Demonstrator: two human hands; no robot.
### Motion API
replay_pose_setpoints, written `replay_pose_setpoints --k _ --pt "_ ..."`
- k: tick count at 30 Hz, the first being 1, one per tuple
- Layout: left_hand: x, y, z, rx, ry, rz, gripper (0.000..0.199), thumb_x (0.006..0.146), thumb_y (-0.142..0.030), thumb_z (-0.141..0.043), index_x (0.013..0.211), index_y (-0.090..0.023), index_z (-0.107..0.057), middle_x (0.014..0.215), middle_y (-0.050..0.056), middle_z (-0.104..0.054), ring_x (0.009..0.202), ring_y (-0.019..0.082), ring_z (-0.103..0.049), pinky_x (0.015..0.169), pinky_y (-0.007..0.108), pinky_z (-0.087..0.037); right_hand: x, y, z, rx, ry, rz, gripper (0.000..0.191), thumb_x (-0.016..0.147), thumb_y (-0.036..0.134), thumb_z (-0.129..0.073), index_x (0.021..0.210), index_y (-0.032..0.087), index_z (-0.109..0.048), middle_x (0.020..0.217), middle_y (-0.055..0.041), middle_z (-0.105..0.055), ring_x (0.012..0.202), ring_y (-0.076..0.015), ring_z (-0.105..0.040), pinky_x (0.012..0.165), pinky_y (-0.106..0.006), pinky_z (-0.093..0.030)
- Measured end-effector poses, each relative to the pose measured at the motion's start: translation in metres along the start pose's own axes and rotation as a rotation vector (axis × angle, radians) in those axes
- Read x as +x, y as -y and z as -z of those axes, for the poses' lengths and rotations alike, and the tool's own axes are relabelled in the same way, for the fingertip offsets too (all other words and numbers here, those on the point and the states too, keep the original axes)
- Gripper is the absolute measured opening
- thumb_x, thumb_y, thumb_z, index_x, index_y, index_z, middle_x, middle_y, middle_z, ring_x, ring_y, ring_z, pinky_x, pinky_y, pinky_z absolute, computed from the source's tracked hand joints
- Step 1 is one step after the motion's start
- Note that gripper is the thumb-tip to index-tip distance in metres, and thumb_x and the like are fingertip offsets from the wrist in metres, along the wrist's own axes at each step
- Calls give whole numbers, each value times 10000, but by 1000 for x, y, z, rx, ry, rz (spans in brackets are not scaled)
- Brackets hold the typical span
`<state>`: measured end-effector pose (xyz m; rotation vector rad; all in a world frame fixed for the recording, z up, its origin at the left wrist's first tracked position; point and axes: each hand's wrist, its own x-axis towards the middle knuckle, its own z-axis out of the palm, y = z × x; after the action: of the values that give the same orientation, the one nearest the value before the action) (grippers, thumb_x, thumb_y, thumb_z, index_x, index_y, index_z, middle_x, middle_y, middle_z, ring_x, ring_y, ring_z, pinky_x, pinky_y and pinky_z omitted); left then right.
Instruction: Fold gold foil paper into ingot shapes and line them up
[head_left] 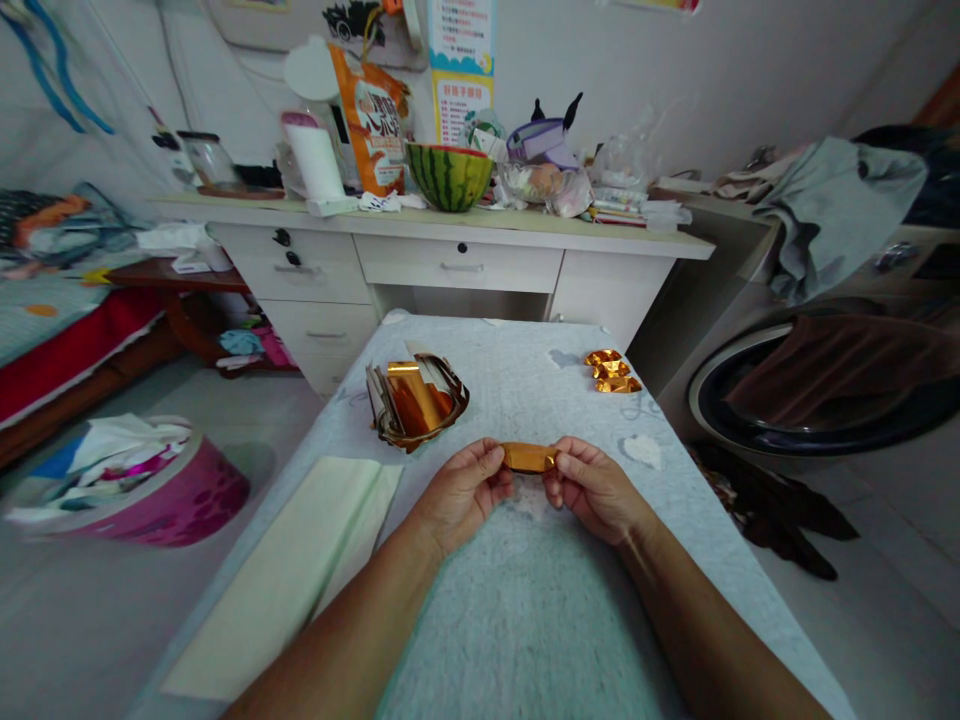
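A small gold foil-wrapped piece (529,458), shaped like a candy, is held level over the table between both hands. My left hand (469,490) pinches its left end, and my right hand (596,490) pinches the right end. Beyond my left hand stands a small basket (409,440) with gold foil sheets (421,395) and pale paper in it. Several finished-looking gold wrapped candies (611,370) lie together at the table's far right. What is inside the foil cannot be seen.
A folded pale paper sheet (285,570) lies along the left of the cloth-covered table (517,620). A white desk (457,260) with a cut watermelon (448,178) stands behind. A pink bin (180,500) is on the left, a washing machine (697,380) on the right.
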<state>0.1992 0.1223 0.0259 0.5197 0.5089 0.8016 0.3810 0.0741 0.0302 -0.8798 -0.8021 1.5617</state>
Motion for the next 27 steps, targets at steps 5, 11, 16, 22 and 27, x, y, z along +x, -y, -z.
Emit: replay_pose_setpoints --k 5,11,16,22,27 --pt "0 1 0 36 -26 -9 210 704 -188 -777 812 -150 -600 712 -6 -623 578 75 -574 559 197 -513 1 -1 1 -8 -25 13 286 698 365 -784 734 178 -571 545 27 -597 448 -86 -513 447 -191 -392" --pt "-1 1 0 81 -25 -28 221 719 -199 -760 836 -155 -578 771 9 -629 616 86 -583 570 202 -512 0 0 2 -41 -27 35 264 711 368 -774 749 174 -600 563 17 -598 477 -85 -514 466 -192 -395" --pt "-1 -3 -1 189 -15 -95 255 741 -224 -725 940 -176 -573 852 9 -622 654 89 -579 575 196 -484 2 0 7 -123 -70 75 219 716 340 -768 794 176 -646 615 20 -587 519 -80 -495 491 -195 -394" --pt "1 -5 -1 648 22 -362 88 794 -221 -618 863 -174 -591 864 16 -580 788 132 -570 693 239 -470 3 3 11 -191 -167 149 282 815 448 -643 895 179 -668 649 19 -531 540 -90 -471 459 -203 -388" --pt "-5 -6 -7 1182 26 -654 139 807 -102 -517 846 -188 -619 1022 36 -538 971 154 -544 846 272 -452 4 4 11 -287 -213 154 282 823 453 -619 890 179 -630 596 36 -517 473 -82 -455 412 -194 -360"
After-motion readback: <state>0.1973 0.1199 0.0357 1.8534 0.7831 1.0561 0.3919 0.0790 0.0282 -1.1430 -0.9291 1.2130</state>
